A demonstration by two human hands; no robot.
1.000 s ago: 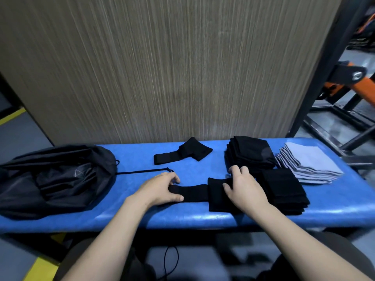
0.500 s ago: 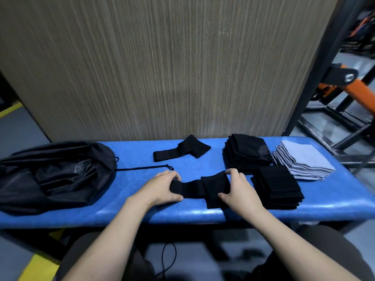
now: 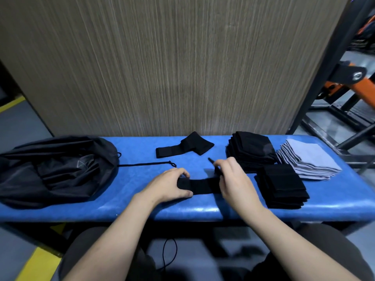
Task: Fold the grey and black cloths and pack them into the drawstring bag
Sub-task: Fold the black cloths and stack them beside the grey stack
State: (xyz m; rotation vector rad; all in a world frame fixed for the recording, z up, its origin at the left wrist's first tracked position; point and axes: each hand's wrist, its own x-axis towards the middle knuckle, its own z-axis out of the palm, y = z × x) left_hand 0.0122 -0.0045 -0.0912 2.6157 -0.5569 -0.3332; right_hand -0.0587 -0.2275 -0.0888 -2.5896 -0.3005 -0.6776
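Black cloth (image 3: 199, 185) lies stretched as a narrow strip near the front edge of the blue tabletop (image 3: 142, 207), held at both ends. The left hand (image 3: 169, 186) pinches its left end between thumb and curled fingers, pressing it down. The right hand (image 3: 233, 179) grips the right end and has it raised off the surface, seemingly to turn it over toward the middle; the exact finger hold is blurred. By my reading this fold is only just under way.

Just behind it another black cloth (image 3: 185, 148), loosely folded, lies by itself. To the right are two stacks of black cloths (image 3: 251, 152) and (image 3: 283, 185), and beside them a fanned stack of grey cloths (image 3: 310, 160). Whether those stacks are finished work or waiting supply I cannot tell.

At the far left the black drawstring bag (image 3: 54, 169) lies slumped, its cord (image 3: 148, 164) trailing across the tabletop toward the hands. Nothing shows any cloth entering it, so the packing appears to remain ahead.
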